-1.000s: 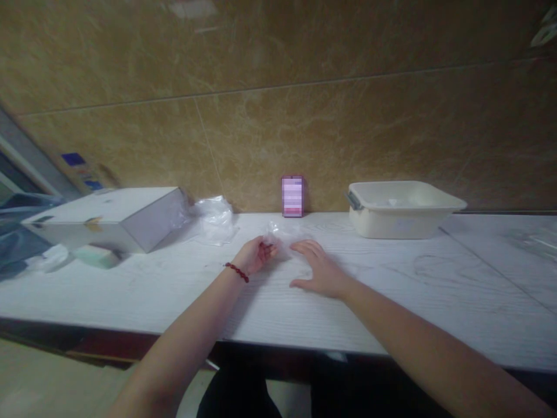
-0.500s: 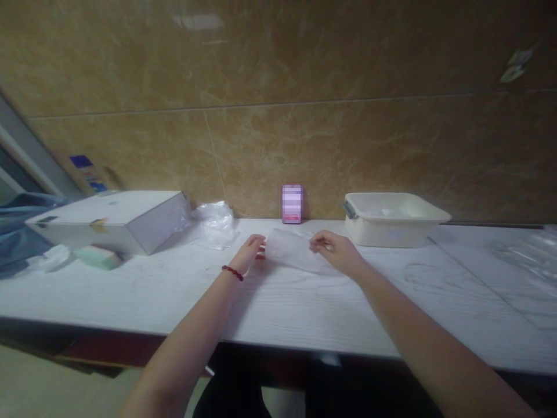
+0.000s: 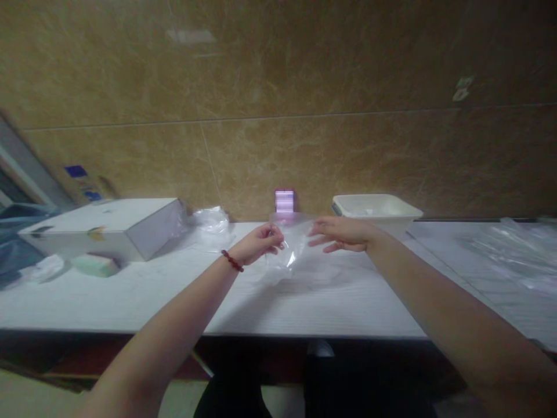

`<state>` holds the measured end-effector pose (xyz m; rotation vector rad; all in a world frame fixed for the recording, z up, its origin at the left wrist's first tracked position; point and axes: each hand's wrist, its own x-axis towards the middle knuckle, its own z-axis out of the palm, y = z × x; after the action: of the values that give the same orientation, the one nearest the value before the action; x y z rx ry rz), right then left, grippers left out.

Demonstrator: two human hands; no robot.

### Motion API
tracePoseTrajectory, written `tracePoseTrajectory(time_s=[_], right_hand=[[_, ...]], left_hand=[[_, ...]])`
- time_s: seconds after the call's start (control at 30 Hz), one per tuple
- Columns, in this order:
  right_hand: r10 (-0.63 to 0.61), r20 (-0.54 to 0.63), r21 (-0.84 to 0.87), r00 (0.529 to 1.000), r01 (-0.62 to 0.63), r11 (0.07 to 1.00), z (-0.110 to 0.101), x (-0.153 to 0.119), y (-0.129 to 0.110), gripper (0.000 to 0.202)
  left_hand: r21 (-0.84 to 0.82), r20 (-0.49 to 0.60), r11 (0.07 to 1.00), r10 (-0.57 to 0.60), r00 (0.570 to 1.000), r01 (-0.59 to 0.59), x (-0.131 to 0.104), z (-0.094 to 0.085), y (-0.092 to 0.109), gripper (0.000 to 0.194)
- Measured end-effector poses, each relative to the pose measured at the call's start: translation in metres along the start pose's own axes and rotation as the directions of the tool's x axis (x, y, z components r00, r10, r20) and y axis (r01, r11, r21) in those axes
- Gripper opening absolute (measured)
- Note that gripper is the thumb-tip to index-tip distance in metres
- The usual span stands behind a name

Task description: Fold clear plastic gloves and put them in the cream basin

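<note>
A clear plastic bag (image 3: 290,247) is held up above the white table, partly in front of a phone (image 3: 284,201) that leans on the wall. My left hand (image 3: 261,241), with a red beaded bracelet at its wrist, pinches the bag's left side between thumb and fingers. At the bag's right edge is my right hand (image 3: 339,233), its fingers spread and apart. Whether those fingertips touch the film is hard to tell.
On the left stand a white box (image 3: 108,216), a pale green sponge (image 3: 94,265) and crumpled plastic (image 3: 211,227). A cream basin (image 3: 378,210) sits at the back right. More clear plastic (image 3: 513,249) lies far right on the table (image 3: 148,302).
The bag, flat and low before, is now raised and bunched. My left hand has closed on its edge; my right hand has opened its fingers. The view has shifted slightly.
</note>
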<state>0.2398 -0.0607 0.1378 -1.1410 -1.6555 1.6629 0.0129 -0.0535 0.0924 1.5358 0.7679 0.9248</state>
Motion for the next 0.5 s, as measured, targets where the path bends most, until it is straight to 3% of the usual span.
tracePoseTrajectory(time_s=[0.23,0.33,0.5], right_hand=[[0.065,-0.018,0.258,0.998,-0.058,0.964,0.007,0.018,0.020,0.004],[0.068,-0.102,0.263,0.993,-0.039,0.964,0.007,0.031,0.020,0.005],[0.009,-0.232,0.205,0.973,0.040,0.978,0.002,0.058,0.005,0.006]], left_hand=[[0.322,-0.142,0.945,-0.010,0.990,0.056,0.009,-0.012,-0.008,0.023],[0.458,-0.176,0.882,-0.035,0.984,0.114,0.022,-0.028,-0.013,0.024],[0.611,-0.255,0.780,0.038,0.966,0.131,0.053,-0.054,-0.006,0.017]])
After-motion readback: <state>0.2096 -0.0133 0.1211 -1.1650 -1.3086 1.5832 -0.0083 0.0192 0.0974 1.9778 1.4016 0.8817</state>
